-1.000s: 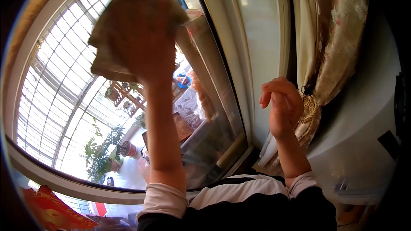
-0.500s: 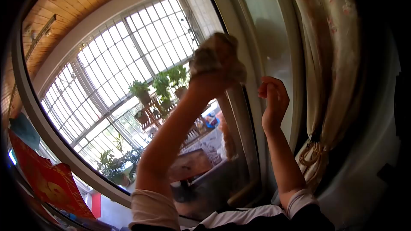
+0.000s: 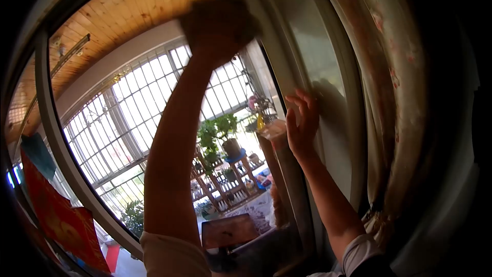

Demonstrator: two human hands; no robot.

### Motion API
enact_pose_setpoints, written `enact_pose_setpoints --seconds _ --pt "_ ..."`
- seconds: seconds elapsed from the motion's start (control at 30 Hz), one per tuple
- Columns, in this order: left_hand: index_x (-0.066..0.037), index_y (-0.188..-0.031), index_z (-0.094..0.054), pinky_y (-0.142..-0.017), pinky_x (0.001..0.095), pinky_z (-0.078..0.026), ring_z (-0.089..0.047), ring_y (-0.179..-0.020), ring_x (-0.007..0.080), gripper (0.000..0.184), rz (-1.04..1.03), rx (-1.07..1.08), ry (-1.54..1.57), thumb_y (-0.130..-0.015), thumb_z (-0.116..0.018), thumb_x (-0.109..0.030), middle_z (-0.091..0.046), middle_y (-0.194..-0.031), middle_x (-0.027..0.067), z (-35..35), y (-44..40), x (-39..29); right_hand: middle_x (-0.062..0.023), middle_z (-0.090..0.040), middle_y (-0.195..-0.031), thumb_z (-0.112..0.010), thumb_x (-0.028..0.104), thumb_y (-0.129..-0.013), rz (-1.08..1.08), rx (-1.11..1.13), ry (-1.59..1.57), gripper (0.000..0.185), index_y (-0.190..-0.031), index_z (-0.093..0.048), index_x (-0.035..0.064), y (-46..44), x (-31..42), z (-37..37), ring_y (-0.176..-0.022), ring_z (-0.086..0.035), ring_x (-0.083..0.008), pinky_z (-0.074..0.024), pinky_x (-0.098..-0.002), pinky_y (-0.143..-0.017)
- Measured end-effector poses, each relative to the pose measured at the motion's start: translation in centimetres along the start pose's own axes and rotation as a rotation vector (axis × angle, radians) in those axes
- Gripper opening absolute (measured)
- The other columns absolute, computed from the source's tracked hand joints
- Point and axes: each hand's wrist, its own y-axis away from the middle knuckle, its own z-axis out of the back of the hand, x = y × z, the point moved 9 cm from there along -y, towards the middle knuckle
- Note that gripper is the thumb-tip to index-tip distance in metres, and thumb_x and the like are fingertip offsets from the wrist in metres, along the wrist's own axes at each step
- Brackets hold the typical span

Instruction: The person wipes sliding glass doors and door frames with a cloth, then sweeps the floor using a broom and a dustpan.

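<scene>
My left hand (image 3: 218,46) is raised high against the glass pane of a sliding door or window, near its upper right edge. In it is a cloth (image 3: 220,15), dark and smeared by motion, spread over the fingers; the fingers themselves are mostly hidden. Lower and to the right, my right hand (image 3: 303,125) is held up beside the pale door frame (image 3: 279,56), fingers loosely curved and apart, with nothing in them. Whether its fingertips touch the frame I cannot tell.
Behind the glass are a barred window (image 3: 128,118), potted plants (image 3: 220,133) on a wooden rack (image 3: 225,190) and a wooden ceiling (image 3: 138,0). A tied curtain (image 3: 379,97) hangs at the right. A red paper decoration (image 3: 61,215) hangs at the lower left.
My left hand has moved up and to the left with the cloth. My right hand has shifted left, and its fingers have opened from a loose curl. The view has tilted a little.
</scene>
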Motion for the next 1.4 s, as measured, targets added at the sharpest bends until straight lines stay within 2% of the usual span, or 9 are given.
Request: enact_pose_setpoints --seconds 0.13,0.2,0.23,0.57,0.9,1.2,1.27,1.37,1.4 --pt "-0.02 -0.118 -0.054 -0.102 0.0485 -0.034 -0.048 -0.117 0.0281 0.055 -0.252 -0.256 0.266 -0.076 -0.058 -0.055 -0.052 -0.124 0.0047 -1.1 0.2 -0.2 -0.0138 -0.051 -0.121 -0.05 0.014 -0.083 0.05 0.053 0.073 0.025 -0.106 -0.06 0.0076 0.2 0.5 -1.5 -0.111 -0.048 -0.0298 -0.0329 -0.0439 -0.096" --pt "-0.027 -0.106 -0.06 -0.103 0.0451 -0.034 -0.048 -0.116 0.0239 0.037 -0.231 0.207 0.095 -0.079 -0.055 -0.052 -0.052 -0.121 -0.0009 0.9 -1.3 -0.8 -0.0145 -0.049 -0.123 -0.05 0.015 -0.084 0.087 0.122 0.065 0.026 -0.108 -0.059 0.0079 1.1 0.4 -2.7 -0.114 -0.046 -0.0308 -0.0307 -0.0446 -0.098" --pt "-0.021 -0.093 -0.06 -0.091 0.0384 -0.042 -0.052 -0.101 0.0177 0.024 -0.31 -0.241 0.063 -0.083 -0.054 -0.041 -0.054 -0.101 -0.0006 1.4 -0.5 0.9 -0.0168 -0.048 -0.126 -0.052 0.012 -0.083 0.091 0.117 0.077 0.028 -0.11 -0.058 0.008 1.8 0.0 -3.0 -0.115 -0.046 -0.0331 -0.0325 -0.0445 -0.098" --pt "-0.013 -0.103 -0.059 -0.049 0.0368 -0.05 -0.058 -0.049 0.0229 0.023 0.262 -0.342 -0.579 -0.09 -0.05 -0.029 -0.062 -0.082 0.0104 5.2 -3.0 24.7 -0.0211 -0.046 -0.127 -0.053 0.004 -0.08 0.137 0.127 0.114 0.033 -0.112 -0.057 0.0054 2.4 0.3 -3.1 -0.114 -0.046 -0.0366 -0.0356 -0.0461 -0.095" --pt "-0.016 -0.096 -0.063 -0.062 0.039 -0.052 -0.063 -0.075 0.0221 0.015 -0.09 -0.652 -0.803 -0.084 -0.06 -0.025 -0.063 -0.089 0.0091 3.2 -11.2 9.1 -0.0224 -0.048 -0.126 -0.052 0.007 -0.081 0.109 0.188 0.14 0.032 -0.112 -0.059 0.0057 2.3 0.2 -2.9 -0.114 -0.047 -0.0373 -0.0365 -0.0476 -0.096" --pt "-0.004 -0.105 -0.059 -0.083 0.0448 -0.046 -0.06 -0.093 0.0327 0.057 0.001 -0.392 0.089 -0.084 -0.048 -0.056 -0.062 -0.101 0.0183 -4.1 -17.0 11.1 -0.0223 -0.048 -0.127 -0.051 0.009 -0.082 0.117 0.203 0.093 0.035 -0.116 -0.057 0.0065 2.7 -0.8 -3.2 -0.114 -0.047 -0.0364 -0.0358 -0.0464 -0.096" --pt "-0.003 -0.14 -0.031 -0.111 0.0472 -0.017 -0.018 -0.138 0.035 0.068 0.2 -0.07 0.001 -0.091 -0.031 -0.051 -0.022 -0.148 0.0186 -5.7 -15.1 10.3 -0.0219 -0.047 -0.128 -0.05 0.009 -0.083 0.131 0.208 0.102 0.035 -0.117 -0.056 0.007 2.5 -0.3 -3.0 -0.115 -0.047 -0.0369 -0.0351 -0.047 -0.096" --pt "-0.002 -0.145 -0.011 -0.112 0.0453 -0.014 -0.007 -0.14 0.035 0.078 0.244 0.313 0.202 -0.09 -0.027 -0.056 -0.006 -0.151 0.0225 -4.4 -10.5 6.6 -0.0224 -0.046 -0.129 -0.047 0.014 -0.087 0.138 0.252 0.122 0.033 -0.118 -0.055 0.0064 2.7 -0.5 -3.2 -0.117 -0.045 -0.0379 -0.0338 -0.0479 -0.098" --pt "-0.008 -0.112 -0.058 -0.086 0.045 -0.044 -0.057 -0.096 0.0293 0.043 -0.131 -0.317 -0.078 -0.089 -0.049 -0.043 -0.059 -0.1 0.0161 -0.7 -9.1 3.1 -0.0228 -0.045 -0.129 -0.045 0.017 -0.089 0.139 0.262 0.133 0.033 -0.119 -0.054 0.0064 2.7 -0.4 -3.2 -0.118 -0.044 -0.0385 -0.0336 -0.0482 -0.099"
